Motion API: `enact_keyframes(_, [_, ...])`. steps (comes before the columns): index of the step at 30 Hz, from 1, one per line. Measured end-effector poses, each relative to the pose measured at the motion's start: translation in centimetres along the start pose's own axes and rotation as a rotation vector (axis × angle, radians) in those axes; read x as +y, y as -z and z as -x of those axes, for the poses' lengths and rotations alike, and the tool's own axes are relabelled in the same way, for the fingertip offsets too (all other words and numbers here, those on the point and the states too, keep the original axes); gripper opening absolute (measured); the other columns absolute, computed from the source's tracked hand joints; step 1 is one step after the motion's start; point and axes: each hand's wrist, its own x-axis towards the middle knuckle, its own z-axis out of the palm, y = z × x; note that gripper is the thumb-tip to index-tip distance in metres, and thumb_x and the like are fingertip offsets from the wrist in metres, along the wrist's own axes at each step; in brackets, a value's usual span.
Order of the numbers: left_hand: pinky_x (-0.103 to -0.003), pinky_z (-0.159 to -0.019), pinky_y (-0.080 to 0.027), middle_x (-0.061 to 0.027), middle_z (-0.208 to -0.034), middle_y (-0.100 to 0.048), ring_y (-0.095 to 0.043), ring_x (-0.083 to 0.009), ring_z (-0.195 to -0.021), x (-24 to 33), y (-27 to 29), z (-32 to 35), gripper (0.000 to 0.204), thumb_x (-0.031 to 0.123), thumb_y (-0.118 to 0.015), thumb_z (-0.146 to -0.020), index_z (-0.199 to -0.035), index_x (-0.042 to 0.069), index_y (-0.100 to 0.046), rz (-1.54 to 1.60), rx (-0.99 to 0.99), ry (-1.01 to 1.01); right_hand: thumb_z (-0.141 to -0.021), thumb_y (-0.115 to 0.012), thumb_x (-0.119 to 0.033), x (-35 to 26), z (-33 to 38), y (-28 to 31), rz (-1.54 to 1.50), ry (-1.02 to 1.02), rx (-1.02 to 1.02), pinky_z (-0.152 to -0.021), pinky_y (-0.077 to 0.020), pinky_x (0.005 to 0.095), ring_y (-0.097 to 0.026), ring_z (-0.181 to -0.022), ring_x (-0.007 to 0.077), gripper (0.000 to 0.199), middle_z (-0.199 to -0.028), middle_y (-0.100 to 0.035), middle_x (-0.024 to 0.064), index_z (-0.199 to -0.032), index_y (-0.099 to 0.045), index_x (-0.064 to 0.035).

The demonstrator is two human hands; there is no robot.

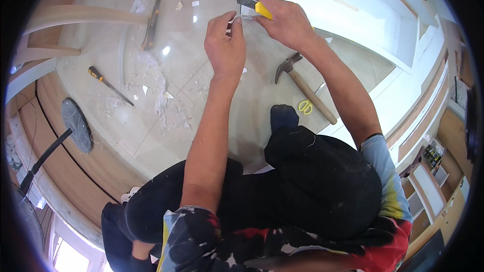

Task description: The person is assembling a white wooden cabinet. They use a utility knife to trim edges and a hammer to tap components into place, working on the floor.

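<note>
At the top centre, my right hand (288, 22) is closed around a yellow utility knife (263, 11). The knife's dark blade (245, 1) points left, above my other hand. Just left of it, my left hand (225, 45) pinches a thin pale strip (245, 17), which spans the gap to my right fingertips. What the strip is made of is too small to tell. A claw hammer (305, 89) with a wooden handle lies on the floor below my right hand, with yellow-handled scissors (305, 107) beside it.
A white panelled furniture piece (348, 25) stands at the upper right. On the tiled floor lie a file (112, 87) with an orange-black handle, a dark long tool (152, 24) and white scraps (161, 95). A round grey fan base (76, 125) is at left, beside wooden panels (55, 141).
</note>
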Motion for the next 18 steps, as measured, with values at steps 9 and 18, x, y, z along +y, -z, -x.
enact_keyframes(9, [-0.029, -0.073, -0.053, -0.0137, -0.094, -0.072, -0.067, -0.0156, -0.082, -0.8, -0.1, 1.2, 0.025, 0.009, -0.063, -0.092, -0.113, -0.004, -0.068, 0.064, -0.013, 0.172, -0.086, -0.069, -0.02, 0.4, 0.1, -0.4, -0.012, 0.07, 0.056, -0.073, -0.0523, 0.0439, -0.066, -0.082, 0.0358, 0.029, -0.094, -0.069, 0.0143, -0.109, -0.057, -0.0061])
enact_keyframes(18, [-0.027, -0.061, -0.052, -0.0109, -0.084, -0.072, -0.063, -0.0128, -0.065, 0.6, -0.2, -0.8, 0.028, 0.016, -0.06, -0.096, -0.111, -0.005, -0.069, 0.153, -0.185, 0.222, -0.085, -0.07, -0.024, -0.1, 0.7, -0.1, -0.055, -0.04, 0.114, -0.068, -0.0538, 0.0423, -0.067, -0.078, 0.0355, 0.032, -0.085, -0.068, 0.0163, -0.108, -0.056, -0.0056])
